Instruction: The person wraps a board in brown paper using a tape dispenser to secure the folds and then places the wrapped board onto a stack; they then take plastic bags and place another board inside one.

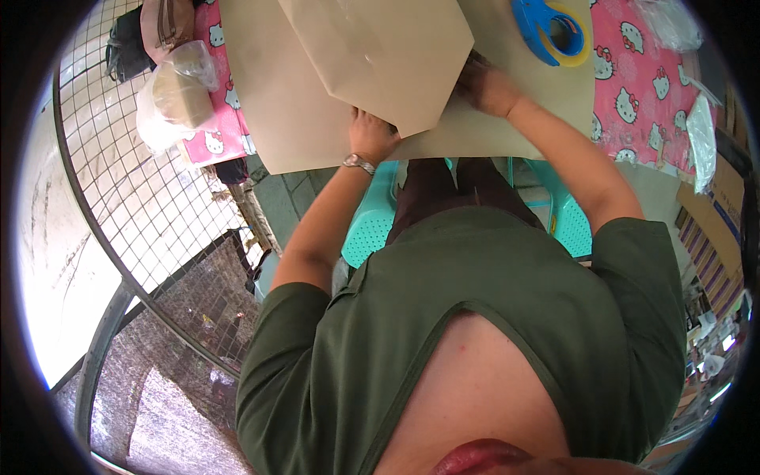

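Note:
A folded piece of brown kraft paper [388, 59], with angled corners, lies over a larger brown sheet [277, 119] on the table. At its near left edge, my left hand [372, 136] pinches the paper, with the fingers partly tucked behind the fold. My right hand [488, 85] is at the right edge of the folded piece. Its fingers are in shadow and mostly hidden by the paper, so their grip does not show. A watch circles my left wrist. Beyond my right hand, a blue tape dispenser [538, 30] with a yellow-rimmed roll rests on the larger sheet.
Pink patterned cloth [627, 103] covers the table. At the left edge are a plastic bag [162, 99] and a pinkish bag [168, 28], beside a wire mesh [103, 103]. A turquoise stool [370, 226] is under me. Cardboard [712, 245] stands at the right.

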Tool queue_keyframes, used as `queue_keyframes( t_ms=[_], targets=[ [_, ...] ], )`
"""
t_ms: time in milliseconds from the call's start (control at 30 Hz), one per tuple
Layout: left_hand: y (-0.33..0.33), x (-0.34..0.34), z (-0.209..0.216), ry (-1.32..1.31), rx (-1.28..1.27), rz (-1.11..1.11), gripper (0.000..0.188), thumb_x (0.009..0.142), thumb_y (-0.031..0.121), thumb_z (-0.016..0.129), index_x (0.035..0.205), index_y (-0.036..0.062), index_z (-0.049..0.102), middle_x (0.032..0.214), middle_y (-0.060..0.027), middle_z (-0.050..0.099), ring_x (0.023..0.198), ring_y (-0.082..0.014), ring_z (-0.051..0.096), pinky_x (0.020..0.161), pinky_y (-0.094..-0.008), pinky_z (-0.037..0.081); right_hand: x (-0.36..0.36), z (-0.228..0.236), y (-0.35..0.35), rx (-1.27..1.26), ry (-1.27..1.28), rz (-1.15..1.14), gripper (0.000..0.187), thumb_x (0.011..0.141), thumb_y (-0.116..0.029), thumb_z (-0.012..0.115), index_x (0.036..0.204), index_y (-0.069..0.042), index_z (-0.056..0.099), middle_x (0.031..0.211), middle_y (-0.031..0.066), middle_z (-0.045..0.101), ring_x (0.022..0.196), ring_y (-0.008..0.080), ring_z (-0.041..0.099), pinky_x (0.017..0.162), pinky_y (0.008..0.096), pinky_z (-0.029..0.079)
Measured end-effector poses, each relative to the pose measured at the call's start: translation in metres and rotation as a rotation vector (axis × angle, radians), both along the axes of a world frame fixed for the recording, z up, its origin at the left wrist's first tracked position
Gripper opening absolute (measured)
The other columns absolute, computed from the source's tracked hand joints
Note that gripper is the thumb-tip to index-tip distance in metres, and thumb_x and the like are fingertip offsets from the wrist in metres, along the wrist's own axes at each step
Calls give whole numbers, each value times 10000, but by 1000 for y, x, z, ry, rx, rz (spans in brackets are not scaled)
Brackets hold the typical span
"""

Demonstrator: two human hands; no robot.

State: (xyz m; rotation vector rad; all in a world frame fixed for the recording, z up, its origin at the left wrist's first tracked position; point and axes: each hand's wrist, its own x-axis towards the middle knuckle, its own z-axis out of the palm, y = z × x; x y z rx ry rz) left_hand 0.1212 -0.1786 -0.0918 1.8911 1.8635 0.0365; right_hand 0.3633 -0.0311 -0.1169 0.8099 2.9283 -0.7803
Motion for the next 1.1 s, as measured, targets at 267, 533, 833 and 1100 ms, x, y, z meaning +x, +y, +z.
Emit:
queue_keyframes(
  t_ms=[267,533,833,1100],
  targets=[
    [-61,57,8,-348,105,-110,611,875,341,554,1336,-34,411,1364,-199,460,1308,-333,382,1076,-459,287,4,21,-107,30,257,20,449,962,-315,406,1297,-34,505,1274,143,553,1237,290,475,1106,420,290],
    [37,-41,38,-1546,-212,1470,439,953,396,503,1149,4,535,1062,-124,620,1037,-273,575,986,-419,439,-34,69,-1,-1494,648,-1069,504,892,-464,588,1115,-12,603,989,107,666,920,210,647,841,353,515],
    [48,-43,30,-1594,-240,1395,353,960,220,523,1228,-6,479,1201,-162,553,1095,-298,552,1001,-464,450,-61,27,14,-1297,503,-1188,498,846,-376,681,1171,-17,563,1162,99,606,1043,249,590,908,388,476],
    [24,13,10,-1659,-145,1299,340,934,115,544,1246,-1,473,1224,-113,547,1111,-277,539,970,-424,445,-66,47,-46,-1405,395,-1007,433,888,-332,634,1151,9,584,1125,116,617,979,220,582,858,356,463]
  ],
)
